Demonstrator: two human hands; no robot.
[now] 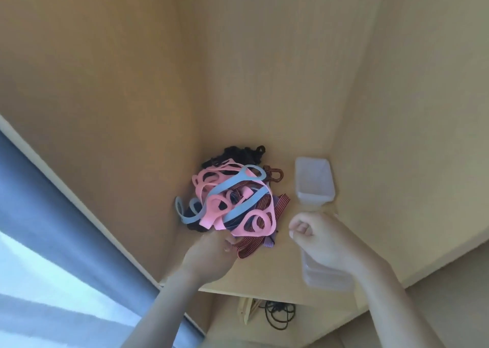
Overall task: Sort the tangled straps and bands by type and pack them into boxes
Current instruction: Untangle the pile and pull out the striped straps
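Where you reached: striped strap (248, 249), loose end, likely soft, light.
Left hand (209, 253): curled, grasp unclear.
Right hand (313, 237): was clenched, empty.

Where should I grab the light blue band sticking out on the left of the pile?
Best grip: the free loop of the light blue band, coming from the left of the pile. That end lies out on the table with nothing over it, so it should slide out; the rest seems to run under pink bands.
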